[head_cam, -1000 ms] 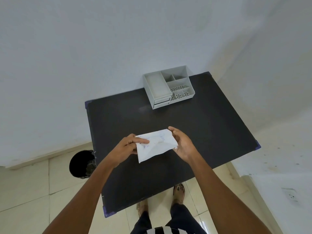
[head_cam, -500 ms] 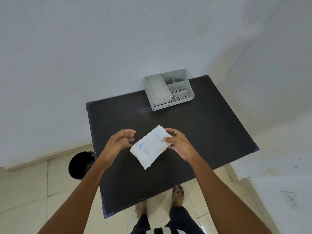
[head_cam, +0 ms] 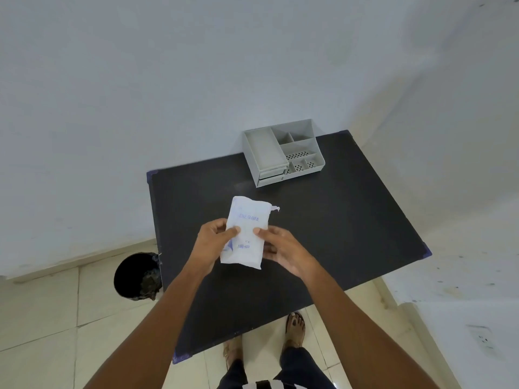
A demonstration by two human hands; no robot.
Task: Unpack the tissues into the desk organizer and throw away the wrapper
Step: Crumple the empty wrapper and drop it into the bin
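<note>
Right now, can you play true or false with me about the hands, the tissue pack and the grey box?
1. Both hands hold the tissue pack above the black table. True: left hand and right hand each have a grip on it.
2. The desk organizer is full of tissues. False: its compartments look empty.
3. The organizer sits at the table's far edge by the wall. True.
4. The bin stands on the table. False: it is on the floor, left of the table.
</note>
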